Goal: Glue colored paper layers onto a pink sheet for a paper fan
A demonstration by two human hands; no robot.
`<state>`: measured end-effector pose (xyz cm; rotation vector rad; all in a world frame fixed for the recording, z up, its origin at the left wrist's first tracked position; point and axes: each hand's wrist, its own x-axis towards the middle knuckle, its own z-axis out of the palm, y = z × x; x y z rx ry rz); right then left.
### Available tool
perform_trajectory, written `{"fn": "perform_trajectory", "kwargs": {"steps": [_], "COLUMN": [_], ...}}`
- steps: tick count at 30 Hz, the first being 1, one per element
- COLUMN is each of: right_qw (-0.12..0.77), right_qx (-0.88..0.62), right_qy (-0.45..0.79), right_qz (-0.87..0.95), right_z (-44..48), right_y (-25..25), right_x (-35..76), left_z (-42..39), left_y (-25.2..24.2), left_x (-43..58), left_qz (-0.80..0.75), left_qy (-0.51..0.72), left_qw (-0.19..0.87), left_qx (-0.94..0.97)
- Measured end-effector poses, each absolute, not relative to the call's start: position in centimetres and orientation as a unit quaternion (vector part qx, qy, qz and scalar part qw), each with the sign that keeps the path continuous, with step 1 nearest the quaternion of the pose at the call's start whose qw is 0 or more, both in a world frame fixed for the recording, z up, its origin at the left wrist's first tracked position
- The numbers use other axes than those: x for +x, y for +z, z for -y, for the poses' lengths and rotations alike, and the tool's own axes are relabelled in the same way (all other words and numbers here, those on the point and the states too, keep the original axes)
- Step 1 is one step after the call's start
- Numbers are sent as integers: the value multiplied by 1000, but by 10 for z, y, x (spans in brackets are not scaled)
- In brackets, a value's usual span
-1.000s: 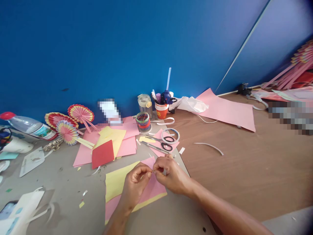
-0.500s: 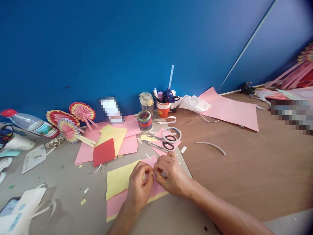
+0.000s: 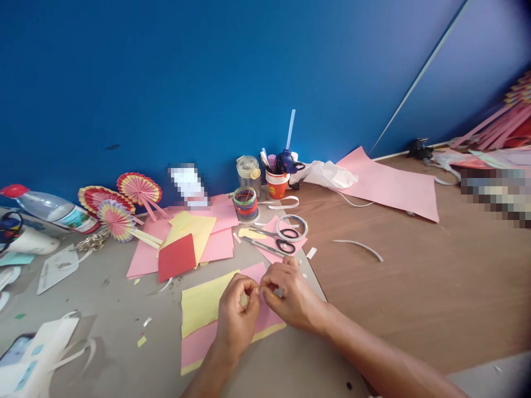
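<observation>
My left hand (image 3: pixel 238 315) and my right hand (image 3: pixel 288 293) meet with thumb and fingertips pinched together, above a pink sheet (image 3: pixel 271 309) and a yellow sheet (image 3: pixel 207 301) that overlap on the table. Whatever lies between the fingertips is too small to make out. Just beyond the right hand are a utility knife (image 3: pixel 262 245), black-handled scissors (image 3: pixel 286 237) and a roll of tape (image 3: pixel 306 226), resting on a small pink piece of paper (image 3: pixel 271 226).
Left of the hands lie a red sheet (image 3: pixel 177 258) and stacked pink paper (image 3: pixel 143 254). Folded paper fans (image 3: pixel 139 188) and a plastic bottle (image 3: pixel 50 207) sit farther left. At the back stands an orange cup (image 3: pixel 276 187) of tools. A large pink sheet (image 3: pixel 398 185) lies right.
A thin white strip that stuck up beyond the fingertips no longer shows there. Both hands stay in nearly the same place, still pinched together.
</observation>
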<state>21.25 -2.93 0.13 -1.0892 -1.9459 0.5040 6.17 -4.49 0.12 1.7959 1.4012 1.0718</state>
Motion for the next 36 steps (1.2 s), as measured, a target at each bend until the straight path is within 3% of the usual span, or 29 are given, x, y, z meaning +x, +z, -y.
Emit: {"fn": "perform_trajectory", "kwargs": {"steps": [5, 8, 12, 18, 22, 31, 36], "right_qw": [420, 433, 418, 370, 355, 340, 330], "right_qx": [-436, -443, -455, -487, -509, -531, -526], "right_qy": [180, 181, 269, 393, 407, 475, 538], "right_qz": [775, 764, 739, 687, 670, 613, 570], "right_z": [31, 32, 32, 32, 32, 33, 31], "right_y": [-2, -2, 1, 10, 8, 6, 10], "right_x": [208, 206, 207, 210, 208, 207, 209], "left_z": [46, 47, 47, 46, 46, 46, 44], "left_y": [-1, 0, 2, -3, -7, -1, -2], "left_x": [63, 64, 64, 60, 61, 63, 61], "left_qz": [-522, -537, -546, -510, -492, -523, -518], "left_qy": [416, 407, 384, 417, 417, 399, 404], "left_qw": [235, 265, 321, 170, 116, 197, 170], "left_qx": [707, 690, 673, 733, 756, 727, 735]}}
